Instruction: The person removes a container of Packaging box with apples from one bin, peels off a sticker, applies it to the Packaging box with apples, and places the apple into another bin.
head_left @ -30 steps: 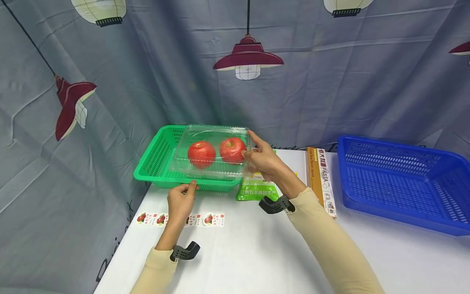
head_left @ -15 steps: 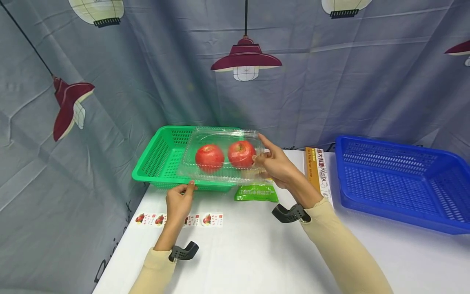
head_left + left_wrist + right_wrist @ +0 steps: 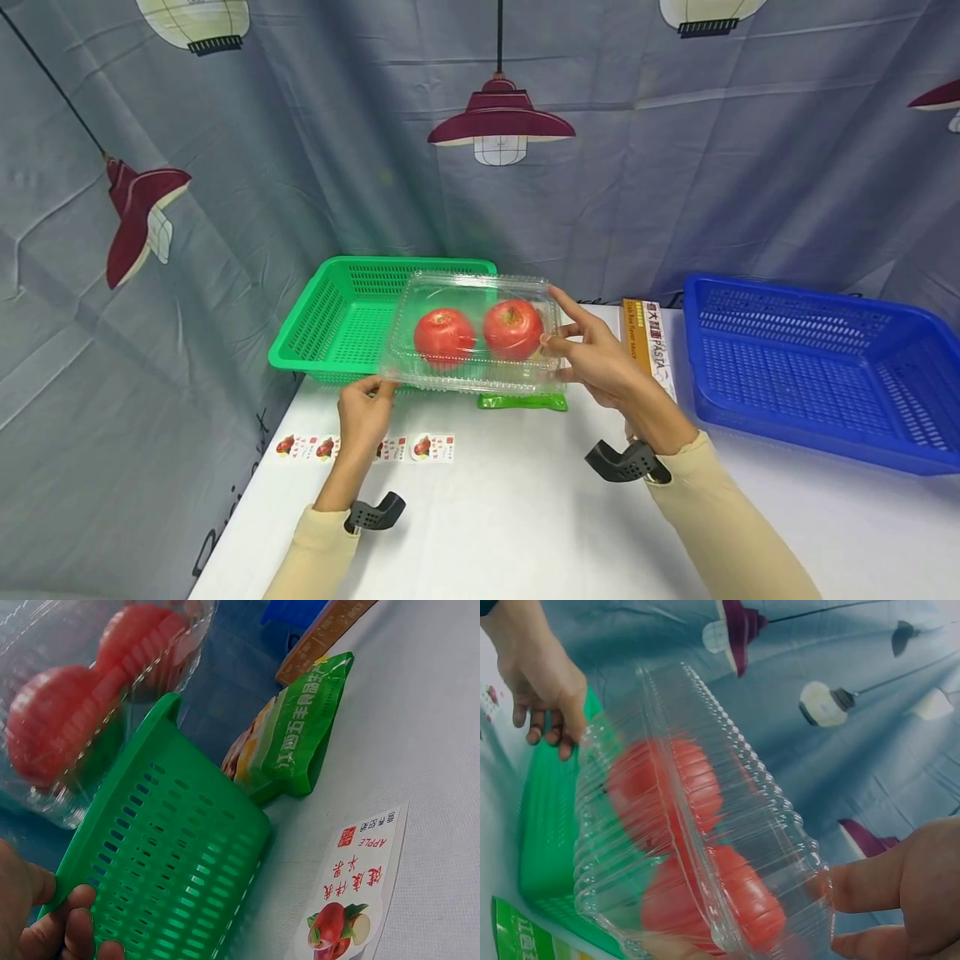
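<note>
Clear box (image 3: 472,384) of apples (image 3: 444,337), held up at the green basket (image 3: 315,325)
Right grip (image 3: 600,358) has hold of the clear box by its 3 o'clock end, two apples inside, the whole thing up off the tabletop (image 3: 510,508) and overlapping the basket's 3 o'clock side in the head view. Left grip (image 3: 365,410) sits at the clear box's 8 o'clock, holding the basket's rim; can't really tell if it touches the clear box too. Going round from there: pasta box (image 3: 647,337) at 3, blue basket (image 3: 813,437) further out the same way, green bag (image 3: 522,402) peeking out at 5, row of apple stickers (image 3: 432,447) between 7 and 8.
</note>
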### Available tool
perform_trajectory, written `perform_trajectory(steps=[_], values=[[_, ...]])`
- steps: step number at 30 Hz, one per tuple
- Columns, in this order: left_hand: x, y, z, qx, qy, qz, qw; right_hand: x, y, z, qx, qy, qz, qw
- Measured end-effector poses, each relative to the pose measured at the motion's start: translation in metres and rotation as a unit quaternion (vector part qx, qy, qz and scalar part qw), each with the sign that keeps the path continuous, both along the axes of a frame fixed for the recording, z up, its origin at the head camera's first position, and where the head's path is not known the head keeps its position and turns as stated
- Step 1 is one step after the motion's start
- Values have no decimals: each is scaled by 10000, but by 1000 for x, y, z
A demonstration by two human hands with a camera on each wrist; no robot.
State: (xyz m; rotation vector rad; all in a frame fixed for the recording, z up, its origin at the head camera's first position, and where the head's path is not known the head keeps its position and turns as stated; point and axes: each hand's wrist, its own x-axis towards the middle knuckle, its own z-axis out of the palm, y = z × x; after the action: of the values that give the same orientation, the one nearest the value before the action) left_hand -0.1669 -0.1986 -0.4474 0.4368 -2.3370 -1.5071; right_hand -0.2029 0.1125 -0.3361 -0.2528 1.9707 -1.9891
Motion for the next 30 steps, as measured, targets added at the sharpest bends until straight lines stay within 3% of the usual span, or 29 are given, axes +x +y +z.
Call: perform_trajectory(steps=[14, 30], values=[[0, 1, 0, -78, -13, 89, 9999, 22, 44, -6, 136, -86, -42, 9999], [0, 2, 0, -61, -15, -12, 10000, 52, 82, -15, 399, 224, -103, 9989]])
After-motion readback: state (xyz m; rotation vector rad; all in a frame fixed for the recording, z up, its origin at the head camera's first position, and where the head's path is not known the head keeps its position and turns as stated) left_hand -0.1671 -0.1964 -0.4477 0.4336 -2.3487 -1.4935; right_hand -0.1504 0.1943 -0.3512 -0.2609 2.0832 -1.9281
